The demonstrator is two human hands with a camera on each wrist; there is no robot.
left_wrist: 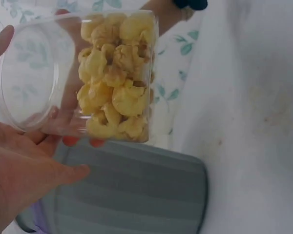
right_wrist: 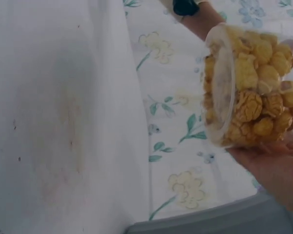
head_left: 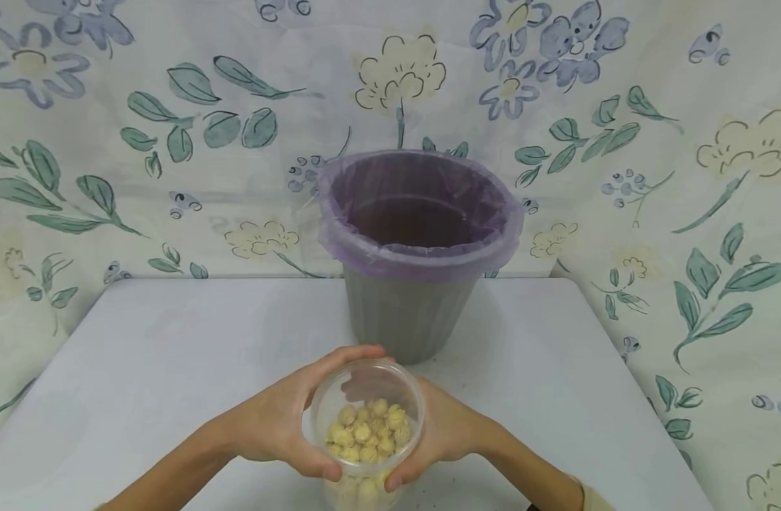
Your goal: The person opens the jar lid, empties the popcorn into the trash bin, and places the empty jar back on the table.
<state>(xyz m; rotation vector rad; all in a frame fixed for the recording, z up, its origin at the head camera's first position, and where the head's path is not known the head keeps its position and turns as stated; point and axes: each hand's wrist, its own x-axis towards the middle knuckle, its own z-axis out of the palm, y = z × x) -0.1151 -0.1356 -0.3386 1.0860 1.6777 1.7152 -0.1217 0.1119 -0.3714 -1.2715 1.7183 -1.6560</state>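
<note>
A clear plastic jar (head_left: 364, 468) with no lid on its mouth stands between my two hands in the head view. Yellow popcorn (head_left: 367, 433) fills its lower part, as the left wrist view also shows. My left hand (head_left: 281, 419) grips the jar from the left, thumb on the near side and fingers round the far side. From the right my right hand (head_left: 447, 422) holds it too, its thumb at the near wall below the rim. The jar's bottom (right_wrist: 222, 90) shows in the right wrist view, off the white tabletop (right_wrist: 49, 97).
Behind the jar stands a grey bin (head_left: 403, 312) lined with a purple bag (head_left: 422, 262), its mouth open upward. Floral cloth (head_left: 237, 177) hangs behind and beside the table (head_left: 192, 341). Small dark specks (right_wrist: 19, 159) lie on the tabletop.
</note>
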